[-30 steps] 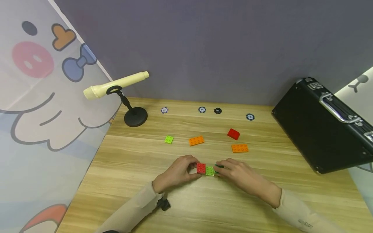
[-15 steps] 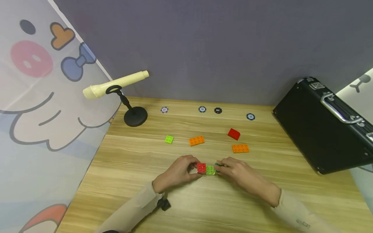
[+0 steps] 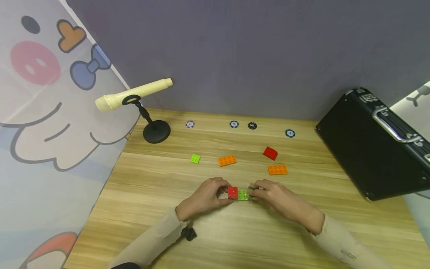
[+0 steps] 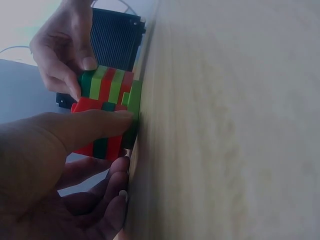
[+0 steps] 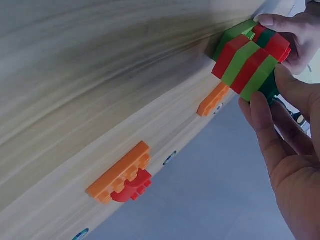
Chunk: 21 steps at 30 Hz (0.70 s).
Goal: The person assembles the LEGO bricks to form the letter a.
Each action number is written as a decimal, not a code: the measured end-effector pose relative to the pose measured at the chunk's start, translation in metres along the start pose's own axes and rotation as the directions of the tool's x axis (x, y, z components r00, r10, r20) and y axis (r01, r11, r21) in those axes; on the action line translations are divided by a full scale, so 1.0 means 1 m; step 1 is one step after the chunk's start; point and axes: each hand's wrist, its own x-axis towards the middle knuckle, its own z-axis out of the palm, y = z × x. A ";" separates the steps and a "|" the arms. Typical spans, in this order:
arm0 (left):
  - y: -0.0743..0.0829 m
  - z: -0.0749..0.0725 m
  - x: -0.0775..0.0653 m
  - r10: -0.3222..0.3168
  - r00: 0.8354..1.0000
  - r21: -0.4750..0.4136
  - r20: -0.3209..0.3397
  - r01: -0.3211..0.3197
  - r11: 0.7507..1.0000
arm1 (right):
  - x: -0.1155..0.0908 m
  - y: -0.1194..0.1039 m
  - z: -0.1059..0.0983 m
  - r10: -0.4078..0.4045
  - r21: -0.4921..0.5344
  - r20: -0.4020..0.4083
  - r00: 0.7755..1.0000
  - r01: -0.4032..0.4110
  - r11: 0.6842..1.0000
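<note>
My left hand (image 3: 205,198) holds a short stack of red and dark green toy bricks (image 3: 232,192) between thumb and fingers. Beside it stands a taller striped stack (image 5: 245,65) of red and light green bricks, topped by a dark green brick (image 4: 87,85). My right hand (image 3: 283,200) pinches that dark green brick; its fingers partly cover it in the head view. Both stacks rise from a light green base brick (image 5: 235,35) low against the tabletop. A light green studded patch (image 3: 242,195) shows between the two stacks from above.
Beyond the hands lie a small light green brick (image 3: 195,158), two orange bricks (image 3: 227,160) and a red brick (image 3: 270,153). Several round chips (image 3: 252,126) line the back edge. A microphone on a stand (image 3: 156,131) is at the left, a black case (image 3: 373,149) at the right.
The head view has shifted slightly. Both hands keep their holds on the bricks, with the right fingers shifting only a little at the dark green one.
</note>
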 end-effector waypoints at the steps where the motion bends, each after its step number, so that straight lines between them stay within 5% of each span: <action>1: 0.000 0.000 0.000 0.000 1.000 0.000 0.001 0.000 1.000 | 0.000 0.000 -0.001 -0.001 0.007 0.000 1.000 0.001 1.000; 12: 0.001 -0.001 -0.004 -0.017 1.000 -0.021 0.002 0.017 1.000 | -0.001 -0.005 0.001 -0.049 -0.068 0.011 0.999 0.050 0.996; 21: 0.002 -0.002 -0.002 0.001 1.000 -0.014 0.006 -0.001 1.000 | -0.005 -0.004 0.006 0.012 0.083 -0.055 0.998 -0.007 0.996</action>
